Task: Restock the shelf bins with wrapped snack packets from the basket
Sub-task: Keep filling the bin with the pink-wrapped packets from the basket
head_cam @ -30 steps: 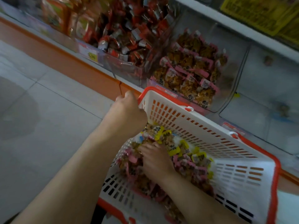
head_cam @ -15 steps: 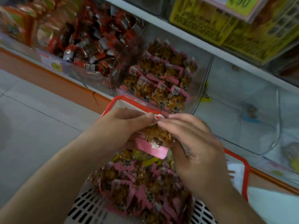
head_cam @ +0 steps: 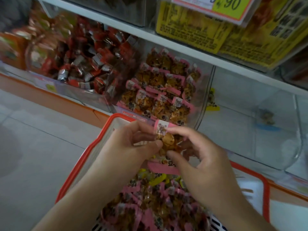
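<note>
Left hand (head_cam: 133, 144) and right hand (head_cam: 196, 157) meet above the far end of the red-rimmed basket (head_cam: 80, 165), both pinching the same small bunch of pink-edged snack packets (head_cam: 166, 140). Left: thumb and fingertips closed on the bunch's left side. Right: forefinger over the top pink strip, thumb under, remaining fingers loosely curled. Neither hand is wide; both are holding.

Position of bunch: in the air, just short of the front lip of the clear bin (head_cam: 202, 104) that already holds matching pink packets (head_cam: 160, 90). Basket heap (head_cam: 150, 205) lies below the wrists, mostly pink with a few yellow-edged packets (head_cam: 157, 180) mixed in.

Orientation: top packet stands with its long axis running roughly away from the person, 1 pink seal strip at the far end toward the bin, the other at the near end hanging toward the basket. Exact count in the bunch cannot be told.

Judgement on the step: carry to the bin, not yet released. To do it well:
- keep the pinch on the seal strips, not the filled middle
- clear the bin's front lip before letting go
- lay packets with the row already there, print up
- check that no yellow packet rides along; the neighbouring bin (head_cam: 250, 124) looks like its place.
</note>
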Tool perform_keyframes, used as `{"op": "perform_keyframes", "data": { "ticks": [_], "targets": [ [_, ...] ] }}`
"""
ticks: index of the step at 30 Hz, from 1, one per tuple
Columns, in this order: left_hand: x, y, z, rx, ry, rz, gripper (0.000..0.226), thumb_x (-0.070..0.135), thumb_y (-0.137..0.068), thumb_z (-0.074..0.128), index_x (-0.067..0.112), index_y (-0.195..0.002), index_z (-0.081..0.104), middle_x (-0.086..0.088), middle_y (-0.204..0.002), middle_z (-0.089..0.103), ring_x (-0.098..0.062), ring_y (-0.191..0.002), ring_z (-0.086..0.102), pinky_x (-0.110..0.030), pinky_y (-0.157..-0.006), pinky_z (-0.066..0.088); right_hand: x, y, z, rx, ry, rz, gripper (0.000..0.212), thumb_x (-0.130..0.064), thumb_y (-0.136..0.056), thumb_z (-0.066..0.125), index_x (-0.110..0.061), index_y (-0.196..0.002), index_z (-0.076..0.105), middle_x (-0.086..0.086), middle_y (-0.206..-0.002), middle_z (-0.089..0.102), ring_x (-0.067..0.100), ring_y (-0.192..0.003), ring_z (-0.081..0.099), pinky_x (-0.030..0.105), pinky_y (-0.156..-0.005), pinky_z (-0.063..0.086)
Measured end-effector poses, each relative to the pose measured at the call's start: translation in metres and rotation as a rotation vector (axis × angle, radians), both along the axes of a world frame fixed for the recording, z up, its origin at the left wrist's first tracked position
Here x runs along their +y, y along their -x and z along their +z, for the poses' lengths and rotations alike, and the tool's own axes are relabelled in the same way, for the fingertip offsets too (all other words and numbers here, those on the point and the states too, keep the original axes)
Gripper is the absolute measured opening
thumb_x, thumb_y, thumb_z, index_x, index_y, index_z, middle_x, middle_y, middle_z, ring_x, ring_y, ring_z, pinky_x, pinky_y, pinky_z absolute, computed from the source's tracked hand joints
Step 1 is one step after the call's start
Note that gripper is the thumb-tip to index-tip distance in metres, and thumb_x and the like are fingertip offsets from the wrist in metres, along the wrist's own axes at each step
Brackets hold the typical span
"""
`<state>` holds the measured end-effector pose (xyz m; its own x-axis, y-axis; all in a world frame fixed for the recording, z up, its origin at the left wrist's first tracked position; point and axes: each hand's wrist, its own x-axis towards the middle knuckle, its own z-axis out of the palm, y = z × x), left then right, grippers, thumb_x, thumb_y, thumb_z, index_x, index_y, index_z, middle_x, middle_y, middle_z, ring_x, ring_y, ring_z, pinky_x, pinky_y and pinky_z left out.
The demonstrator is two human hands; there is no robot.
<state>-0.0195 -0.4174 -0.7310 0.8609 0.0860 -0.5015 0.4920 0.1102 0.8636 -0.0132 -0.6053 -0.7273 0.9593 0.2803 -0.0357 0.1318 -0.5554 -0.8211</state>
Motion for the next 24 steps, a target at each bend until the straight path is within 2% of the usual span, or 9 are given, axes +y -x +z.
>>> {"op": "perform_keyframes", "data": {
  "ticks": [2,5,9,12,14,16,19,21,24],
  "targets": [
    [-0.002,0.000,0.001,0.015,-0.040,-0.032,0.013,0.009,-0.089,0.078,0.012,-0.100,0.070,-0.006,-0.095,0.078,-0.032,-0.085,0.077,-0.056,-0.079,0.064,0.003,0.001,-0.005,0.045,-0.046,-0.070,0.042,-0.021,-0.093,0.082,-0.049,-0.122,0.069,-0.027,-0.118,0.071,0.001,-0.110,0.069,0.027,-0.092,0.057],
    [0.000,-0.002,0.007,-0.056,-0.124,-0.029,0.008,0.014,-0.094,0.072,0.021,-0.099,0.073,0.002,-0.091,0.079,-0.020,-0.086,0.077,-0.042,-0.078,0.064,0.005,-0.002,-0.006,0.125,-0.137,-0.177,0.044,-0.010,-0.091,0.083,-0.047,-0.114,0.073,-0.021,-0.108,0.077,0.003,-0.097,0.075,0.026,-0.084,0.061],
    [0.024,-0.007,0.007,-0.139,-0.686,0.045,0.015,0.026,-0.097,0.065,0.039,-0.105,0.064,0.020,-0.101,0.067,0.002,-0.090,0.064,-0.015,-0.068,0.046,0.023,-0.030,0.009,0.095,-0.229,-0.271,0.043,-0.008,-0.091,0.082,-0.044,-0.113,0.074,-0.015,-0.111,0.078,-0.001,-0.100,0.075,0.022,-0.085,0.063],
    [0.044,-0.007,-0.004,-0.008,-0.942,-0.051,0.037,0.027,-0.095,0.059,0.035,-0.129,0.050,0.015,-0.120,0.049,-0.016,-0.118,0.050,-0.036,-0.095,0.048,0.050,-0.087,0.001,0.025,-0.150,-0.289,0.043,-0.015,-0.089,0.085,-0.048,-0.113,0.071,-0.015,-0.124,0.072,0.004,-0.112,0.070,0.036,-0.094,0.063],
    [0.051,-0.003,-0.014,0.157,-0.932,-0.165,0.048,0.030,-0.093,0.060,0.029,-0.138,0.041,0.004,-0.130,0.047,-0.025,-0.124,0.048,-0.047,-0.104,0.048,0.069,-0.130,-0.010,-0.032,-0.075,-0.308,0.042,-0.019,-0.088,0.087,-0.047,-0.114,0.069,-0.012,-0.128,0.070,0.008,-0.118,0.067,0.041,-0.103,0.059],
    [0.055,0.000,-0.021,0.272,-0.881,-0.234,0.046,0.032,-0.094,0.059,0.024,-0.134,0.039,-0.002,-0.121,0.048,-0.028,-0.113,0.054,-0.049,-0.098,0.054,0.087,-0.171,-0.021,-0.077,-0.006,-0.353,0.040,-0.023,-0.088,0.086,-0.044,-0.118,0.069,-0.011,-0.135,0.067,0.011,-0.125,0.062,0.035,-0.111,0.050],
    [0.056,0.002,-0.027,0.248,-0.901,-0.264,0.032,0.032,-0.096,0.056,0.025,-0.120,0.036,0.002,-0.105,0.042,-0.024,-0.101,0.055,-0.042,-0.087,0.057,0.107,-0.225,-0.033,-0.072,0.116,-0.427,0.052,-0.035,-0.090,0.083,-0.030,-0.139,0.065,-0.004,-0.147,0.061,0.018,-0.137,0.055,0.024,-0.115,0.033],
    [0.056,0.002,-0.029,0.206,-0.908,-0.255,0.030,0.034,-0.097,0.055,0.027,-0.114,0.031,0.003,-0.104,0.043,-0.021,-0.100,0.054,-0.035,-0.081,0.053,0.119,-0.249,-0.041,-0.046,0.113,-0.437,0.059,-0.035,-0.090,0.081,-0.025,-0.145,0.062,0.002,-0.149,0.060,0.025,-0.139,0.055,0.037,-0.119,0.042],
    [0.055,0.003,-0.028,0.155,-0.928,-0.267,0.031,0.038,-0.099,0.052,0.028,-0.108,0.024,0.003,-0.105,0.043,-0.019,-0.100,0.046,-0.031,-0.080,0.044,0.134,-0.264,-0.046,-0.053,0.149,-0.438,0.052,-0.028,-0.094,0.075,-0.023,-0.144,0.063,0.004,-0.147,0.062,0.028,-0.137,0.056,0.041,-0.115,0.047]
  ]
}}
